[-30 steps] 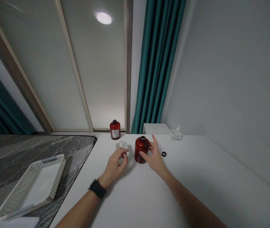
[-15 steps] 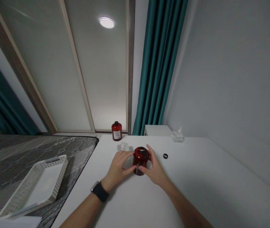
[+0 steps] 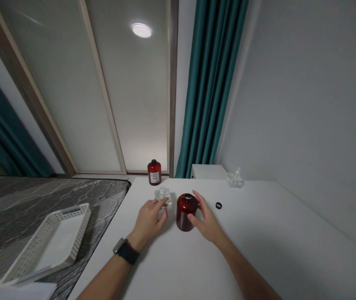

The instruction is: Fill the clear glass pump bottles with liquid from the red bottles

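Observation:
A dark red, see-through bottle (image 3: 184,216) with rounded shoulders stands upright on the white table. My right hand (image 3: 208,220) curves around its right side, thumb at the front and fingers behind. To the left of the bottle, my left hand (image 3: 149,217) is apart from it, with thumb and fingers spread and nothing visibly held. Just past those fingertips lies a clear, shiny object (image 3: 163,192), partly covered by them; its kind is unclear. A small black ring (image 3: 218,205) lies right of my right hand.
Another red bottle (image 3: 154,173), with a black cap and white label, stands at the table's far left edge. A clear crumpled-looking thing (image 3: 235,179) sits at the back right. On the grey surface to the left rests a white perforated basket (image 3: 82,227).
My left hand has let go of the red bottle and moved left, towards the clear object. My right hand has stayed around the bottle, which has not visibly moved.

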The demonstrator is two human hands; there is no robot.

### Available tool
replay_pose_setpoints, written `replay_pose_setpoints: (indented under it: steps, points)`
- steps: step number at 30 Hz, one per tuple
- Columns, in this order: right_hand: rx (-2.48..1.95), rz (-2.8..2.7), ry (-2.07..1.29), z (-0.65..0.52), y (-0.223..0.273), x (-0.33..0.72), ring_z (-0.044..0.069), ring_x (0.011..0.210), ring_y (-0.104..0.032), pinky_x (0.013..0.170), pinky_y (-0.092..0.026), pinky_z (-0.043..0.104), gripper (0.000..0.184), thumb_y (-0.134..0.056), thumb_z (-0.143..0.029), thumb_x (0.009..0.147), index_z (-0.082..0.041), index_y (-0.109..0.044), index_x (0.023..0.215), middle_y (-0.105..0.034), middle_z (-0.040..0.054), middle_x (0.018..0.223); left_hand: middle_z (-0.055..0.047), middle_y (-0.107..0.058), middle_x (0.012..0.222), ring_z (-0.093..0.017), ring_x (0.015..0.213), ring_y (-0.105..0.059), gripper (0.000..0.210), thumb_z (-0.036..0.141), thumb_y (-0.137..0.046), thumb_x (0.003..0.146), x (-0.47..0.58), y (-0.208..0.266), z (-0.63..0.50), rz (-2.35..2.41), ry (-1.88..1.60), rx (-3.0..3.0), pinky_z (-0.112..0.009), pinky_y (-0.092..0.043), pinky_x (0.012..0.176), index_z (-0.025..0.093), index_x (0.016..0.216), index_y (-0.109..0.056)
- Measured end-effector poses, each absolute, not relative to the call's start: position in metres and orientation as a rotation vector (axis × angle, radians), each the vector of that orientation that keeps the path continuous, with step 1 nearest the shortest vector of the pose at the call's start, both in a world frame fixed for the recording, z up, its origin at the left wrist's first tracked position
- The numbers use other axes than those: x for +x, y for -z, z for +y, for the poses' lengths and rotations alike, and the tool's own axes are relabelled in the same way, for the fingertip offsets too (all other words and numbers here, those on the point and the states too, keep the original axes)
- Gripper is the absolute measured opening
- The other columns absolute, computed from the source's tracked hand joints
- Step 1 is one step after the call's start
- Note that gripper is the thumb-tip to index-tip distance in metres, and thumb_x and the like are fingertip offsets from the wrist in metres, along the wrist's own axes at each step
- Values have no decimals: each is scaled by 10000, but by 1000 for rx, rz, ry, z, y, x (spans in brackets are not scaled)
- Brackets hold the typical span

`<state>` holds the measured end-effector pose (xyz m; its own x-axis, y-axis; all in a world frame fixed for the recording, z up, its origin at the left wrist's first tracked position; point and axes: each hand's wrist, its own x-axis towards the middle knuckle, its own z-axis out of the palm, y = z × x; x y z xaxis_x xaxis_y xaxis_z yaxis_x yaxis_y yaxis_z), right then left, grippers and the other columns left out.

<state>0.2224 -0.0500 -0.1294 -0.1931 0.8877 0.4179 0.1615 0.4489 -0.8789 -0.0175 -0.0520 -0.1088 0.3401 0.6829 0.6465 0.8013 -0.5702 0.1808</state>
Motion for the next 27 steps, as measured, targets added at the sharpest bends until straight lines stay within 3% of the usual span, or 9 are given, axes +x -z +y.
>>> replay_pose_setpoints:
  steps: [9, 16, 27]
  points:
    - [-877, -1602, -887, -49, 130, 220, 266, 1317, -513, 1152, -380, 482, 691, -708, -219, 792, -275, -445, 1428, -514, 98, 1421, -91, -762, 994, -265, 883, -680, 272, 175, -535, 889, -15, 107, -50, -1418, 953, -2415, -425, -475, 827, 188, 1130, -660]
    - [-855, -1599, -896, -49, 128, 219, 255, 1247, -549, 1111, -423, 465, 681, -725, -202, 775, -297, -469, 1399, -524, 78, 1312, -122, -731, 1156, -306, 1045, -664, 363, 182, -550, 876, -17, 111, -46, -1447, 952, -2488, -493, -466, 930, 181, 1233, -612]
    - [-809, -1599, -925, -46, 130, 221, 278, 1230, -562, 1087, -409, 470, 623, -776, -288, 756, -286, -486, 1308, -574, 85, 1333, -128, -580, 1254, -261, 1170, -576, 485, 137, -512, 894, 2, 108, -67, -1017, 1472, -2827, -431, -512, 983, 229, 1370, -485]
